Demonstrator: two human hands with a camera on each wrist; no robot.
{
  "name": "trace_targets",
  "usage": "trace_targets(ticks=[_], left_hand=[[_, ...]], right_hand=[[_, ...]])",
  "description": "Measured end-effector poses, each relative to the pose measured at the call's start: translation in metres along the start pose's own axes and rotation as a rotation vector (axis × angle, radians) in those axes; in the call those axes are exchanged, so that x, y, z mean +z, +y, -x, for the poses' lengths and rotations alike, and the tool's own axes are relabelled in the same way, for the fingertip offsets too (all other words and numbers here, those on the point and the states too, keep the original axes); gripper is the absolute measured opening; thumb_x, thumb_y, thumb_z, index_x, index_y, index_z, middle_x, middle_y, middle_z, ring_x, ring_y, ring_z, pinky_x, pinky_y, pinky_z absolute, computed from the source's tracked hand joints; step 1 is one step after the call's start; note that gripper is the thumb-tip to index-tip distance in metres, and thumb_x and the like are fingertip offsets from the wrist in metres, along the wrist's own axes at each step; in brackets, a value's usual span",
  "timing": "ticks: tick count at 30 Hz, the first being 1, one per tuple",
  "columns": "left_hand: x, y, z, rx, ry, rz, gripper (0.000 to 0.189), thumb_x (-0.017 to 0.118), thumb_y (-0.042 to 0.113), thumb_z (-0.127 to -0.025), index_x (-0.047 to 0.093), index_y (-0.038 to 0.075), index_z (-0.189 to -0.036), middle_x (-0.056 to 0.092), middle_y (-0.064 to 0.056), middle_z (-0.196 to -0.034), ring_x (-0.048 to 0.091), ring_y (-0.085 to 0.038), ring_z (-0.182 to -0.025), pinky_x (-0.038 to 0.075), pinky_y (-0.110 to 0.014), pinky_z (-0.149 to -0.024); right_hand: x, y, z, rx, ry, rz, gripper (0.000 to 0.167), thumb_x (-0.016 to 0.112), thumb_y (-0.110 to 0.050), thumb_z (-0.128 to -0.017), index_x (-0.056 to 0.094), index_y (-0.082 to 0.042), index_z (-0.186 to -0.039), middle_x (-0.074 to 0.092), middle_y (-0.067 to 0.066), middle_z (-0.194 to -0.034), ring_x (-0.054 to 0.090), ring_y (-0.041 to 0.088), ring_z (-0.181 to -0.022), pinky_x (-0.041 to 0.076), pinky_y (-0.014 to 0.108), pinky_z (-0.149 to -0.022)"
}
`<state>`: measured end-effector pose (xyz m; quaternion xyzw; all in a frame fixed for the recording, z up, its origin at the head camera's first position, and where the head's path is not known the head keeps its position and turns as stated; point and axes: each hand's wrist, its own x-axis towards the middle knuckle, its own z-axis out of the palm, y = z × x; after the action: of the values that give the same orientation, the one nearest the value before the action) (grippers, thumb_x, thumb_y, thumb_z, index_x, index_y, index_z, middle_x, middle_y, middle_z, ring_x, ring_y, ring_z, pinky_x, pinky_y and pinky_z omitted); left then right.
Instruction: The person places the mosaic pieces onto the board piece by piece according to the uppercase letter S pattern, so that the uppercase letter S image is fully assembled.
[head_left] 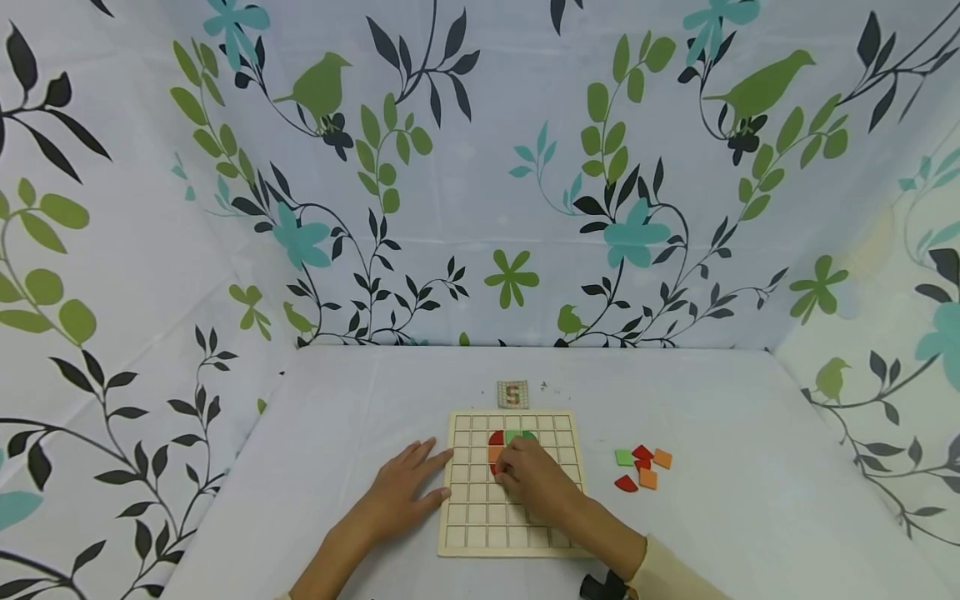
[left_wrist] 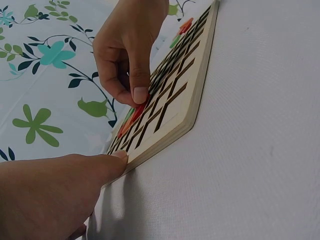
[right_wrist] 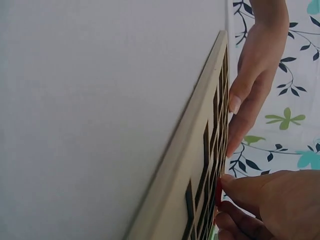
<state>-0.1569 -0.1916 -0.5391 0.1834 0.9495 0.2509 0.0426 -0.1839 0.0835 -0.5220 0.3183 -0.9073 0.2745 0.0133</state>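
A wooden board with a grid of square recesses lies flat on the white table. My left hand rests along its left edge, fingers spread and fairly straight, thumb on the rim. Over the middle of the grid, my right hand pinches a red tile between thumb and fingers, down at the board's surface. Beside and above those fingertips, a red quarter-round tile, a green square tile, a green rounded tile and an orange square tile sit in recesses. The hand hides part of the grid.
Right of the board lie several loose tiles: a green square, red quarter-rounds and orange squares. A small card with an S-like pattern lies behind the board. Patterned cloth hangs around the table's back and sides.
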Motion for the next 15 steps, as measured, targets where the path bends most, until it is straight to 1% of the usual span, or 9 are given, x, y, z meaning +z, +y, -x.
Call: trace_targets(ticks=[7, 12, 15], left_hand=[[-0.0009, 0.001, 0.0004, 0.002, 0.007, 0.011, 0.061, 0.065, 0.045, -0.104, 0.051, 0.021, -0.158, 0.038, -0.019, -0.168, 0.031, -0.048, -0.155, 0.028, -0.074, -0.119], [-0.0009, 0.001, 0.0011, 0.003, 0.001, 0.018, 0.061, 0.065, 0.045, -0.104, 0.05, 0.021, -0.159, 0.038, -0.019, -0.168, 0.03, -0.048, -0.156, 0.027, -0.073, -0.12], [-0.0012, 0.0015, 0.0009, 0.01, 0.005, 0.017, 0.061, 0.065, 0.045, -0.105, 0.051, 0.02, -0.158, 0.038, -0.02, -0.167, 0.031, -0.048, -0.155, 0.028, -0.073, -0.119]], right_hand=[[0.0027, -0.0023, 0.0, 0.024, 0.003, -0.025, 0.007, 0.076, -0.012, -0.098, 0.075, -0.006, -0.099, 0.066, -0.002, -0.1, 0.058, 0.01, -0.094, 0.056, 0.022, -0.081], [0.0043, -0.0026, -0.001, 0.007, 0.016, -0.011, 0.005, 0.076, -0.01, -0.097, 0.075, -0.006, -0.098, 0.065, -0.003, -0.097, 0.058, 0.008, -0.09, 0.056, 0.021, -0.079], [0.0047, -0.0023, -0.0013, -0.009, 0.031, 0.025, 0.005, 0.077, -0.011, -0.097, 0.075, -0.007, -0.097, 0.065, -0.003, -0.096, 0.058, 0.008, -0.089, 0.055, 0.02, -0.078]])
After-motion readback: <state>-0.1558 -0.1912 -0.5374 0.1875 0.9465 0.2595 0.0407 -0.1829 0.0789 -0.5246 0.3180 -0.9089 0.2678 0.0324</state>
